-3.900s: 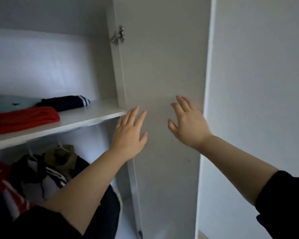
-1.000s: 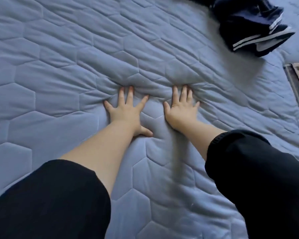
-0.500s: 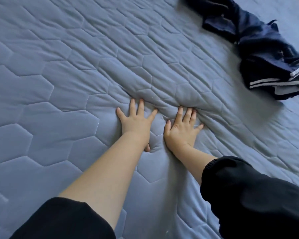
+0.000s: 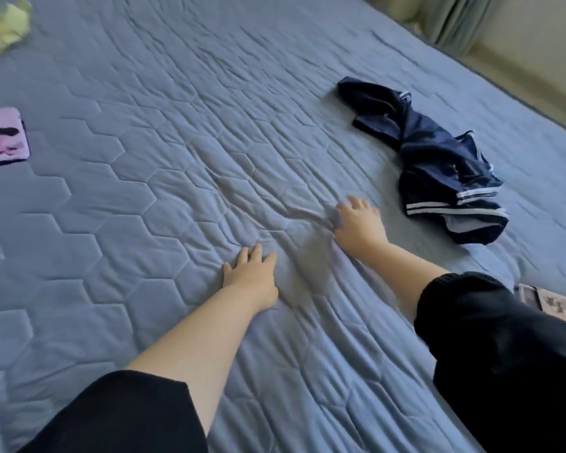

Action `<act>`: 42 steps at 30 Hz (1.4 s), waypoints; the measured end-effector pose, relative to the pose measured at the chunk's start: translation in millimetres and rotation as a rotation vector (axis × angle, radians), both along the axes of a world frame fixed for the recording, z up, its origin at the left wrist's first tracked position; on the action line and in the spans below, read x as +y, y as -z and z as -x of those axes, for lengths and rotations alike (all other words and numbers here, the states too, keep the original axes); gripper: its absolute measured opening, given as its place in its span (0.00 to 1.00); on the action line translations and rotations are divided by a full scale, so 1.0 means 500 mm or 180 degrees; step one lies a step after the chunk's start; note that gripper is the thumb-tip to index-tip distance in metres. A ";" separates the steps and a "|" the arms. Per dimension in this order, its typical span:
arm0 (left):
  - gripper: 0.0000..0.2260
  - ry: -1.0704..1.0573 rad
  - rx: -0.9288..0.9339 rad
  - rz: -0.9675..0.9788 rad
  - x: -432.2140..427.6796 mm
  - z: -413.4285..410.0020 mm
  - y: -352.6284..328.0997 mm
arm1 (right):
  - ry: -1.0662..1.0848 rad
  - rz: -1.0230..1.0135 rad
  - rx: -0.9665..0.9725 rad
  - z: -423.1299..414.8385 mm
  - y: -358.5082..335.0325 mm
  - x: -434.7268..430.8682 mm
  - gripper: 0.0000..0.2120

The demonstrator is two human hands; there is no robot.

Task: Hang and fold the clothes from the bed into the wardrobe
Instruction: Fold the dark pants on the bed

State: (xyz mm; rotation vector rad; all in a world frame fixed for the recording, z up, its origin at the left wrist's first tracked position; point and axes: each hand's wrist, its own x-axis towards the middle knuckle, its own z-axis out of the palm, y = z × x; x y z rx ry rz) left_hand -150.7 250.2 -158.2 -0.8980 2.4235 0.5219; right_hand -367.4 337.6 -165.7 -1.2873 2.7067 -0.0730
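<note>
A crumpled dark navy garment with white stripes [image 4: 438,165] lies on the quilted blue bed cover [image 4: 144,207], to the right of centre. My right hand [image 4: 358,223] rests on the cover just left of the garment, fingers spread, not touching it. My left hand [image 4: 250,276] presses flat on the cover, lower and further left. Neither hand holds anything. The cover is wrinkled between and around the hands. The wardrobe is out of view.
A pink and black phone-like object [image 4: 2,137] lies at the left edge of the bed. A yellow-green item [image 4: 4,26] sits at the top left. A flat printed object [image 4: 549,300] lies at the right edge. A curtain [image 4: 461,18] and floor show beyond the bed's far side.
The view went from the wardrobe to the bed. Since half a second ago my right hand slid up and right toward the navy garment, and the hands have moved apart.
</note>
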 end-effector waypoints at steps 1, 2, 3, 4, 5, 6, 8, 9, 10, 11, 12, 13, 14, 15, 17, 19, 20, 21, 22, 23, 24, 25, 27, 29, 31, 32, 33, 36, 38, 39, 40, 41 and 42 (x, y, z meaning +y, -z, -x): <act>0.32 0.0032 -0.0055 -0.0059 0.012 0.003 -0.003 | 0.0133 -0.0173 0.0433 0.040 -0.014 0.027 0.25; 0.32 0.0018 -0.0077 -0.0109 0.023 0.007 -0.005 | 0.0327 -0.0331 0.0776 0.081 -0.027 0.055 0.28; 0.32 -0.0031 -0.0084 -0.0152 0.031 0.011 -0.006 | 0.0551 -0.0497 0.1006 0.119 -0.038 0.081 0.31; 0.32 -0.0085 -0.0080 -0.0185 0.039 0.014 -0.007 | 0.0797 -0.0677 0.1111 0.154 -0.050 0.107 0.34; 0.32 -0.0125 -0.0067 -0.0204 0.045 0.018 -0.006 | 0.1064 -0.0864 0.1093 0.186 -0.060 0.130 0.37; 0.32 -0.0136 -0.0056 -0.0210 0.051 0.021 -0.005 | 0.1343 -0.0934 0.0915 0.212 -0.067 0.152 0.40; 0.33 -0.0115 -0.0030 -0.0202 0.057 0.025 -0.001 | 0.1755 -0.0697 0.0298 0.239 -0.065 0.182 0.40; 0.33 -0.0116 -0.0017 -0.0219 0.057 0.026 0.003 | 0.1734 -0.0520 0.0020 0.240 -0.055 0.187 0.37; 0.33 -0.0128 0.0017 -0.0252 0.056 0.025 0.006 | 0.1590 -0.0321 -0.0189 0.230 -0.046 0.182 0.32; 0.34 -0.0180 0.0097 -0.0306 0.053 0.024 0.007 | 0.1421 -0.0151 -0.0374 0.213 -0.038 0.170 0.28; 0.34 -0.0304 0.0259 -0.0406 0.049 0.022 0.009 | 0.1291 -0.0013 -0.0602 0.189 -0.032 0.149 0.26; 0.33 -0.0554 0.0498 -0.0591 0.043 0.018 0.009 | 0.1191 0.0102 -0.0907 0.157 -0.030 0.122 0.25; 0.32 -0.0939 0.0803 -0.0884 0.035 0.010 0.006 | 0.1046 0.0233 -0.1250 0.118 -0.030 0.092 0.24; 0.30 -0.1444 0.1158 -0.1287 0.027 -0.002 0.001 | 0.0819 0.0379 -0.1578 0.074 -0.032 0.058 0.22; 0.24 -0.2512 0.1913 -0.2039 0.007 -0.037 -0.016 | 0.0281 0.0547 -0.2158 -0.027 -0.043 -0.013 0.17; 0.17 -0.3426 0.2295 -0.2494 -0.015 -0.081 -0.043 | -0.0232 0.0541 -0.2618 -0.137 -0.052 -0.084 0.14; 0.15 -0.3744 0.2453 -0.2632 -0.028 -0.106 -0.059 | -0.0471 0.0509 -0.2746 -0.193 -0.059 -0.117 0.13; 0.17 -0.4002 0.2630 -0.2729 -0.045 -0.134 -0.076 | -0.0669 0.0516 -0.2852 -0.247 -0.067 -0.151 0.13; 0.19 -0.4257 0.2860 -0.2806 -0.063 -0.165 -0.090 | -0.0819 0.0546 -0.2943 -0.296 -0.079 -0.182 0.13; 0.21 -0.4457 0.3096 -0.2847 -0.081 -0.198 -0.103 | -0.0893 0.0597 -0.3059 -0.341 -0.094 -0.209 0.12; 0.22 -0.4601 0.3323 -0.2881 -0.095 -0.228 -0.119 | -0.0948 0.0646 -0.3124 -0.377 -0.106 -0.233 0.12; 0.22 -0.4711 0.3561 -0.2856 -0.114 -0.275 -0.138 | -0.1040 0.0678 -0.3164 -0.423 -0.124 -0.261 0.11; 0.19 -0.4682 0.3888 -0.2783 -0.135 -0.322 -0.166 | -0.1189 0.0719 -0.3098 -0.466 -0.151 -0.287 0.11; 0.15 -0.4522 0.4163 -0.2407 -0.166 -0.386 -0.199 | -0.1402 0.0645 -0.3016 -0.523 -0.187 -0.318 0.12; 0.14 -0.4420 0.4144 -0.2149 -0.194 -0.437 -0.236 | -0.1509 0.0652 -0.2973 -0.571 -0.226 -0.342 0.13; 0.14 -0.4405 0.4162 -0.2100 -0.208 -0.460 -0.254 | -0.1546 0.0702 -0.2937 -0.592 -0.249 -0.355 0.12; 0.15 -0.4439 0.4245 -0.2109 -0.223 -0.479 -0.270 | -0.1592 0.0756 -0.2903 -0.612 -0.271 -0.368 0.10; 0.20 -0.4421 0.4570 -0.2256 -0.261 -0.522 -0.323 | -0.1797 0.0884 -0.2793 -0.674 -0.335 -0.402 0.11; 0.17 -0.4304 0.4581 -0.2186 -0.283 -0.546 -0.358 | -0.1885 0.0907 -0.2677 -0.712 -0.374 -0.419 0.14; 0.14 -0.4226 0.4568 -0.2103 -0.292 -0.558 -0.374 | -0.1894 0.0935 -0.2650 -0.729 -0.390 -0.426 0.16; 0.11 -0.4125 0.4562 -0.2006 -0.300 -0.571 -0.388 | -0.1890 0.0964 -0.2642 -0.745 -0.405 -0.431 0.19; 0.08 -0.4013 0.4571 -0.1898 -0.308 -0.583 -0.399 | -0.1885 0.1008 -0.2662 -0.757 -0.419 -0.436 0.21; 0.05 -0.3907 0.4585 -0.1817 -0.315 -0.594 -0.409 | -0.1863 0.1069 -0.2707 -0.768 -0.430 -0.439 0.23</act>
